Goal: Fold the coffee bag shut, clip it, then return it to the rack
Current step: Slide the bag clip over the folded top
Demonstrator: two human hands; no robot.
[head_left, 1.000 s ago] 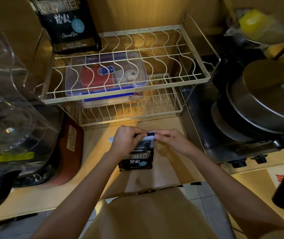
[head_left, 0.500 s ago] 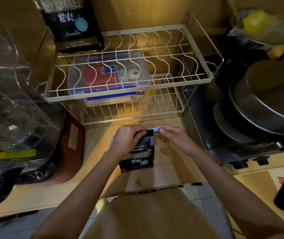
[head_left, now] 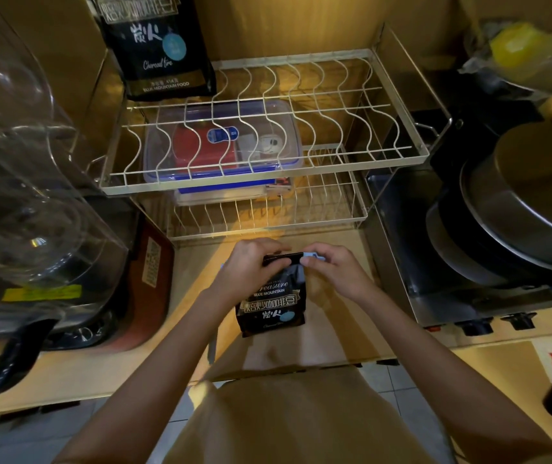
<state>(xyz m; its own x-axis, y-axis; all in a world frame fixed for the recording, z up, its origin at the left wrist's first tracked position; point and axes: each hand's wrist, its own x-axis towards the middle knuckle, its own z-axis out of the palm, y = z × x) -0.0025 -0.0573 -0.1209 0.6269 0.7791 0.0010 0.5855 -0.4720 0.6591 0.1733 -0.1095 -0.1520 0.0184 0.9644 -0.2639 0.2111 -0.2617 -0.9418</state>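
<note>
Black foil coffee bag (head_left: 272, 304) is standing on the wooden counter (head_left: 331, 323) right in front of the wire rack (head_left: 267, 152), label facing up toward the person, its top edge folded over. Left hand (head_left: 251, 269) is wrapped over the folded top from the left, fingers curled down tight on it. Right hand (head_left: 336, 271) is closed on the other end, pinching a little pale blue clip (head_left: 311, 256) that sits right at the corner of the fold. Can't really tell if the clip is fully over the fold or just pressed against the end, the fingers cover most of it.

Rack has two tiers. A second, bigger coffee bag (head_left: 159, 45) of the same brand stands at the back left of the top tier. A clear plastic box (head_left: 222, 142) with a blue rim sits on the lower tier, seen through the wavy wires. Off to the left there's a big clear jug (head_left: 26, 182), and on the right a metal pot lid (head_left: 542, 195) over the stove area
</note>
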